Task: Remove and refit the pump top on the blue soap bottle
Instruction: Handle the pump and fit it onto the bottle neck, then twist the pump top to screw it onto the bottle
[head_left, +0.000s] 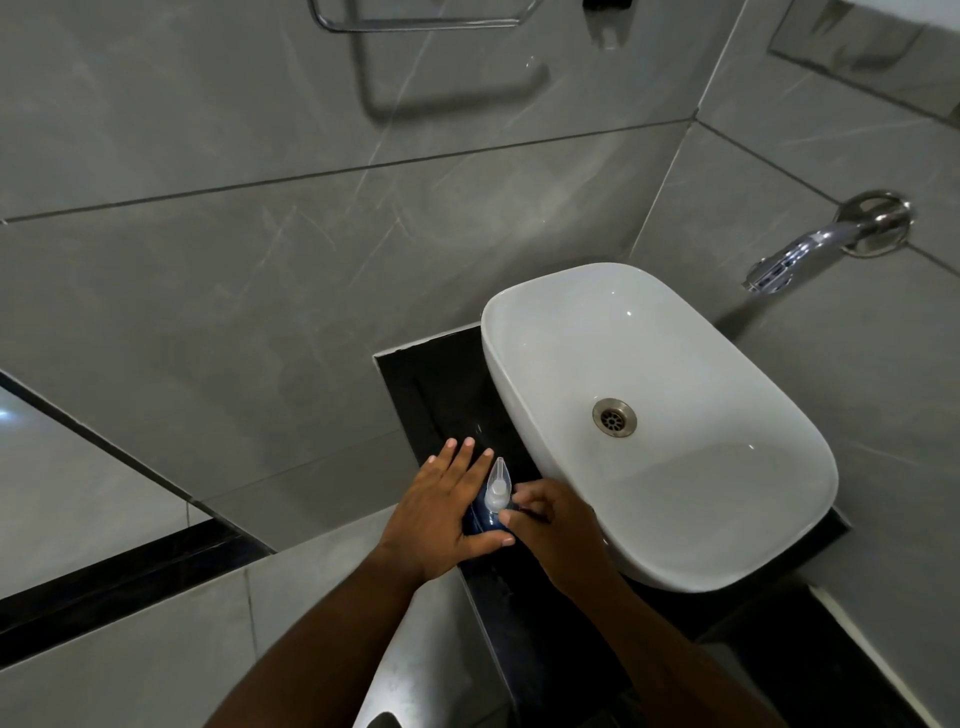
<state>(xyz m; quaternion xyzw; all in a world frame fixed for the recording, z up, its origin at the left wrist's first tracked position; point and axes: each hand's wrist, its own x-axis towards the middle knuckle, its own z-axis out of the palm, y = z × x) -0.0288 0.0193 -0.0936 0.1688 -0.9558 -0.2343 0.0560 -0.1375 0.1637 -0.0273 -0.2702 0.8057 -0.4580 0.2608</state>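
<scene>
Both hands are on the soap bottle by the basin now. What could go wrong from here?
1. The blue soap bottle stands on the narrow black counter beside the white basin; a hard twist might tip it off the edge.
2. The left hand lies flat against the bottle with fingers extended, so it may spin when the right hand turns the pump top.

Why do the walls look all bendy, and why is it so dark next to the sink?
Head view: the wide-angle lens bends the straight tile lines and tilts the room; dim light leaves the black counter nearly featureless, so the blue soap bottle hardly shows; small bright glints sit on the white sink and chrome tap.
</scene>
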